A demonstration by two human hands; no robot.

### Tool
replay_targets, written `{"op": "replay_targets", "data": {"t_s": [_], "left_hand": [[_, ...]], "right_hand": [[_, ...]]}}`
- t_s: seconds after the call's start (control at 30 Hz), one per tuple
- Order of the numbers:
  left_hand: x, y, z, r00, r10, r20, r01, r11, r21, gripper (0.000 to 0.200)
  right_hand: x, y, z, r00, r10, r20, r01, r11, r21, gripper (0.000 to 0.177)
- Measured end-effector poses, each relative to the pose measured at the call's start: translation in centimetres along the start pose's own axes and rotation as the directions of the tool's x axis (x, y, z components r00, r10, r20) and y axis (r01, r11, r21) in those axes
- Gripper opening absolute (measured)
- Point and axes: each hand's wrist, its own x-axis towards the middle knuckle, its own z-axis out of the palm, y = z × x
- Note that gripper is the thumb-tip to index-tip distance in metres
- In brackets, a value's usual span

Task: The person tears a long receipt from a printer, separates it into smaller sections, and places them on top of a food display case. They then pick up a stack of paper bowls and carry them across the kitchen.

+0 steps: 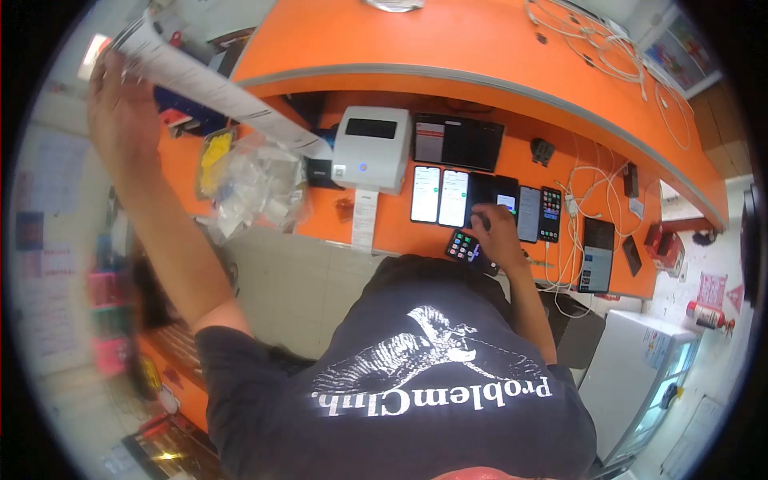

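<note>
Raised at the upper left, my left hand [124, 108] is closed on the end of a long printed paper strip [216, 90], which stretches down to the white label printer [374, 144]. My right hand [498, 234] is over the desk among the phones, fingers bent and a little apart, nothing visible in them. Its fingertips are at the lower edge of a dark device [482, 188]; whether they touch it is unclear. Just left of this hand lies a phone [462, 246] with app icons, partly covered. Two phones with white screens [425, 194] lie side by side further left.
A tablet [458, 142] stands behind the phones. More phones [550, 214] and tangled white cables [588, 192] lie to the right. Left of the printer is a clear plastic bag [260, 184]. An orange raised shelf [400, 40] overhangs the desk's back.
</note>
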Motion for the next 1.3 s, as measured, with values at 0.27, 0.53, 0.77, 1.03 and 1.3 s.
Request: {"op": "replay_targets", "data": {"t_s": [0.27,0.53,0.77,1.03,1.3], "left_hand": [[-3.8,1.6,2.7,0.994,0.052,0.096,-0.051,0.999,-0.02,0.02],[-6.3,3.7,0.3,0.962,0.056,0.269,-0.038,0.997,-0.07,0.016],[-4.2,0.6,-8.0,0.923,0.046,0.383,0.049,0.971,-0.235,0.048],[-15.3,-21.3,-15.3,0.69,-0.37,0.623,-0.152,0.767,0.623,0.059],[-21.1,-35.7,-14.7,0.55,-0.747,0.373,0.182,0.543,0.82,0.083]], "right_hand": [[12.8,-18.6,-3.5,0.823,-0.531,-0.201,0.557,0.825,0.1,0.036],[19.7,-36.3,-0.8,0.714,-0.54,-0.445,0.674,0.702,0.231,0.046],[13.7,-39.1,2.3,0.814,-0.436,-0.383,0.563,0.755,0.337,0.02],[-2.8,-29.7,6.2,0.92,-0.075,0.384,-0.24,0.668,0.704,0.024],[-11.5,-27.3,8.7,0.849,0.438,0.297,-0.496,0.462,0.735,0.029]]}}
